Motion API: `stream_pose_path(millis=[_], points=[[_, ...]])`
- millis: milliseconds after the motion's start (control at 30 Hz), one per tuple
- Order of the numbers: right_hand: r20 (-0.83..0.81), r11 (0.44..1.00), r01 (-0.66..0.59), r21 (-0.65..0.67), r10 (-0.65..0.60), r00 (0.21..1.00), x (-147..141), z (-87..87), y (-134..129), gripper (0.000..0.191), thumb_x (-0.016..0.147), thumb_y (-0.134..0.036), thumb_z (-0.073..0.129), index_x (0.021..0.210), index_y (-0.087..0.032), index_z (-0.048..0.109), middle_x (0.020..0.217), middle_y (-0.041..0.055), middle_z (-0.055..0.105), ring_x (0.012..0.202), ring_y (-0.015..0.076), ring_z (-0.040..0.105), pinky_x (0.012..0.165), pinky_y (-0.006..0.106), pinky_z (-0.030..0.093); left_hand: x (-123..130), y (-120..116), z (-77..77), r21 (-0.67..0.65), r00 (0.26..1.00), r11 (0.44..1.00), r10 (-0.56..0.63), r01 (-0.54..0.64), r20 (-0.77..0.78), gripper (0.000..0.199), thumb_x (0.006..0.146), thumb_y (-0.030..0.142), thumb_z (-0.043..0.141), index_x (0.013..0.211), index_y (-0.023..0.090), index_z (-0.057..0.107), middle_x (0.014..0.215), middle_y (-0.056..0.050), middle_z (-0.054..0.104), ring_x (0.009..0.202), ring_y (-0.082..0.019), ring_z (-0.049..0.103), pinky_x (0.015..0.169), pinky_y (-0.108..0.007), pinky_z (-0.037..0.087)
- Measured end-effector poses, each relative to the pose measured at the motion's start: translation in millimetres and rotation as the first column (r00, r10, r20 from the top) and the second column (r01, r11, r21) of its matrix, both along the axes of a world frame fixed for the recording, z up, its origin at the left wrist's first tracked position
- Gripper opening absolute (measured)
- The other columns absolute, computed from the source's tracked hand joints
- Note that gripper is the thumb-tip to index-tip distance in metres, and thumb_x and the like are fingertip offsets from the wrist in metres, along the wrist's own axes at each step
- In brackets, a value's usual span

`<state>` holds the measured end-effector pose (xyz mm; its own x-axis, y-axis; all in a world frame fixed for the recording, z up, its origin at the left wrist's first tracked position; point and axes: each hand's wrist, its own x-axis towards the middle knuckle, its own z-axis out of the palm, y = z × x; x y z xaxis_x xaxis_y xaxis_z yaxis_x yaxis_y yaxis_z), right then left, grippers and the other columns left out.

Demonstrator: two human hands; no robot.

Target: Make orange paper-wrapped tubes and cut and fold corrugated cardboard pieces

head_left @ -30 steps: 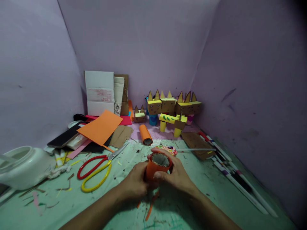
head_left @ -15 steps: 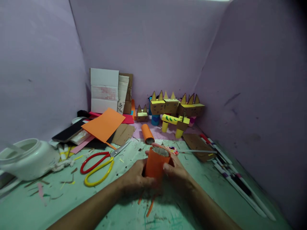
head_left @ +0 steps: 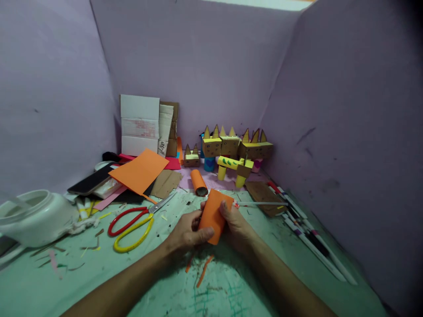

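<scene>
Between my two hands is a cardboard tube wrapped in orange paper, tilted, its side facing me. My left hand grips its lower left, thumb across the front near the bottom. On the upper right my right hand holds it, thumb pressed on the paper. A second orange tube lies on its side just beyond, its open end toward me. Thin orange paper strips rest on the green tabletop under my hands. Scissors with one red and one yellow handle lie to the left.
Left stand a white teapot and a pile with an orange sheet. Behind are folded cardboard, yellow-and-brown horned box heads and a yellow tube animal. Markers and a brown cardboard piece lie right.
The orange tube has been tipped so its open top no longer shows and its side faces me. Both hands still hold it. The whole view has shifted slightly.
</scene>
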<state>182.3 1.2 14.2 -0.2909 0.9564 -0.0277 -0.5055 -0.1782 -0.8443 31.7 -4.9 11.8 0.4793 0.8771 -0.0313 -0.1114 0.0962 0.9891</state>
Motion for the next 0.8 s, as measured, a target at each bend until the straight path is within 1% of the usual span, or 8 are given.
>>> stream_pose_path(millis=[133,233,333,467,567,667,733,800], points=[[-0.042,0.995,-0.071,-0.070,0.068,0.997,-1.7,-0.6,3.1,0.062,0.071,-0.071,0.058,0.094,-0.013,0.068,0.076,0.0100,0.071,0.077,0.0250,0.067,0.071,0.036,0.051,6.2,-4.5,-1.4,-0.044,0.999,0.998,0.039,-0.039,0.001,0.057,0.053,0.047,0.082,0.089,0.009,0.060,0.075,-0.004,0.056,0.064,-0.013,0.048,0.055,-0.023,0.037],[-0.145,0.991,-0.017,-0.133,-0.002,0.990,5.4,7.1,7.9,0.066,0.075,-0.075,0.047,0.095,-0.015,0.067,0.080,0.0079,0.072,0.076,0.0213,0.066,0.071,0.032,0.050,7.7,-5.5,-0.8,-0.076,0.997,0.995,0.068,-0.064,0.041,0.057,0.054,0.048,0.080,0.089,0.009,0.059,0.075,-0.004,0.056,0.063,-0.012,0.047,0.054,-0.022,0.036],[-0.185,0.994,0.017,-0.107,-0.037,0.982,12.7,12.3,7.8,0.056,0.072,-0.068,0.060,0.094,-0.017,0.067,0.081,0.0049,0.071,0.071,0.0172,0.064,0.068,0.027,0.047,7.7,-6.1,1.1,-0.091,0.994,0.992,0.092,-0.085,0.067,0.055,0.054,0.046,0.081,0.088,0.009,0.058,0.073,-0.003,0.055,0.062,-0.011,0.045,0.052,-0.021,0.033],[-0.102,0.997,-0.043,-0.067,0.036,0.994,10.0,8.5,0.8,0.047,0.067,-0.057,0.072,0.089,-0.015,0.069,0.075,0.0050,0.070,0.068,0.0185,0.063,0.063,0.027,0.046,7.8,-8.8,3.6,-0.109,0.994,0.991,0.082,-0.074,0.069,0.054,0.052,0.044,0.083,0.085,0.009,0.059,0.067,-0.002,0.055,0.058,-0.011,0.045,0.050,-0.021,0.034],[-0.069,0.996,-0.076,-0.041,0.073,0.995,3.4,3.7,-2.0,0.046,0.069,-0.053,0.071,0.093,-0.014,0.068,0.080,0.0083,0.070,0.074,0.0226,0.064,0.068,0.032,0.047,8.3,-10.9,3.4,-0.124,0.994,0.990,0.073,-0.063,0.078,0.051,0.052,0.041,0.084,0.084,0.009,0.060,0.068,-0.002,0.056,0.058,-0.011,0.047,0.050,-0.021,0.035],[-0.050,0.999,-0.046,-0.029,0.044,0.998,0.3,1.4,-0.3,0.044,0.071,-0.052,0.070,0.092,-0.013,0.067,0.082,0.0090,0.070,0.077,0.0230,0.064,0.072,0.032,0.047,8.3,-11.0,1.0,-0.149,0.993,0.988,0.064,-0.049,0.101,0.049,0.053,0.038,0.084,0.085,0.009,0.060,0.069,-0.003,0.058,0.058,-0.011,0.050,0.049,-0.020,0.037],[-0.048,0.999,-0.028,-0.041,0.026,0.999,0.6,2.4,1.6,0.045,0.074,-0.056,0.066,0.090,-0.014,0.067,0.079,0.0078,0.069,0.074,0.0219,0.063,0.069,0.032,0.047,7.1,-9.9,-0.4,-0.193,0.991,0.981,0.049,-0.023,0.128,0.047,0.055,0.041,0.082,0.082,0.010,0.059,0.064,-0.002,0.059,0.051,-0.011,0.050,0.045,-0.020,0.037],[-0.069,0.996,-0.058,-0.063,0.054,0.996,1.7,6.3,2.4,0.049,0.075,-0.061,0.061,0.089,-0.015,0.067,0.075,0.0061,0.069,0.066,0.0198,0.061,0.063,0.030,0.046,4.3,-8.2,-0.3,-0.251,0.986,0.968,0.037,0.005,0.162,0.046,0.059,0.048,0.077,0.079,0.012,0.058,0.058,-0.002,0.059,0.044,-0.012,0.051,0.040,-0.021,0.037]])
